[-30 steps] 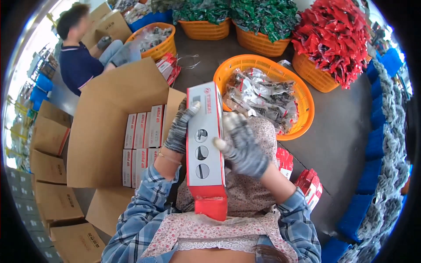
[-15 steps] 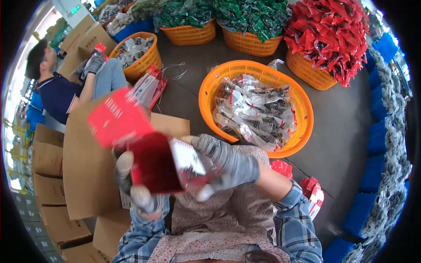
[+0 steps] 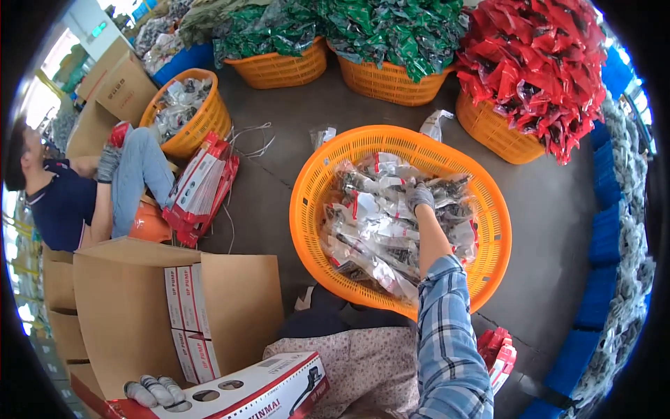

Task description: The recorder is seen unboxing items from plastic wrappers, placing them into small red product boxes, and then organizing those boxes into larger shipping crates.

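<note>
My left hand (image 3: pixel 157 392), in a grey knit glove, wraps its fingers over the top of a long white and red carton (image 3: pixel 259 388) at the lower left. The carton lies on its side, with oval cutouts along its upper face and a dark pump pictured on its front. Stretched forward, my right hand (image 3: pixel 420 198) is inside the orange basket (image 3: pixel 307 209). Its gloved fingers look curled on one of the clear plastic bags of dark parts (image 3: pixel 380 230); the fingertips are partly hidden among the bags.
A large open cardboard box (image 3: pixel 241 293) with white cartons inside stands at the left. Beyond it, a co-worker (image 3: pixel 66 202) sits near flattened red cartons (image 3: pixel 202 183). Baskets heaped with green bags (image 3: pixel 391 35) and red bags (image 3: pixel 534 70) line the back; blue bins (image 3: pixel 606 237) line the right.
My right hand has left the red and white carton and reached forward into the basket. The carton, its red flap raised before, now lies lower left under my left hand.
</note>
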{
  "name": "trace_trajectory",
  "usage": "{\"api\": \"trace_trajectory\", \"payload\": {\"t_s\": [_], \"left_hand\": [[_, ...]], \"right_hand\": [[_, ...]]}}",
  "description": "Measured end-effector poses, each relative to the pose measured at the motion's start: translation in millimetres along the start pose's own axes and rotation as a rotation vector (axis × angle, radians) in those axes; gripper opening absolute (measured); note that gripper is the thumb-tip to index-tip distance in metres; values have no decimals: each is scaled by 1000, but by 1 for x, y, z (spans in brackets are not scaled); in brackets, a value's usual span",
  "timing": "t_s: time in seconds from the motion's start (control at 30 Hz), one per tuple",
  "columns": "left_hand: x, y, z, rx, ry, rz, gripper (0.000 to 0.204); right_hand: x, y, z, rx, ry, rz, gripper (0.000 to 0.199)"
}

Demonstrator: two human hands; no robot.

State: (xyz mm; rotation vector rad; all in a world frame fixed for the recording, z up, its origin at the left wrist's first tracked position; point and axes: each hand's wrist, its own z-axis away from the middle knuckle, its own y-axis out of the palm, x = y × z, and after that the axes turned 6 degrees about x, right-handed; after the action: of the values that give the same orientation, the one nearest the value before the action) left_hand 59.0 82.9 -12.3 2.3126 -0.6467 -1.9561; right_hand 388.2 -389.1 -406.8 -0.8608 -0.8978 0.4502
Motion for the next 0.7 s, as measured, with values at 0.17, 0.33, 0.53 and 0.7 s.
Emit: {"api": "trace_trajectory", "payload": {"t_s": [0.17,0.33,0.53,0.7], "left_hand": [[-6,15,11,-103,39,42,49],[6,42,9,29,144,353,41],[20,107,34,-482,473,9,53],[11,102,31,-349,605,-634,50]], "right_hand": [[-51,-29,54,-69,16,-29,41],[-179,-85,130,-208,-48,-1663,16],[-215,-143,271,207,-487,-1035,26],[-123,-215,411,-240,-474,-977,38]]}}
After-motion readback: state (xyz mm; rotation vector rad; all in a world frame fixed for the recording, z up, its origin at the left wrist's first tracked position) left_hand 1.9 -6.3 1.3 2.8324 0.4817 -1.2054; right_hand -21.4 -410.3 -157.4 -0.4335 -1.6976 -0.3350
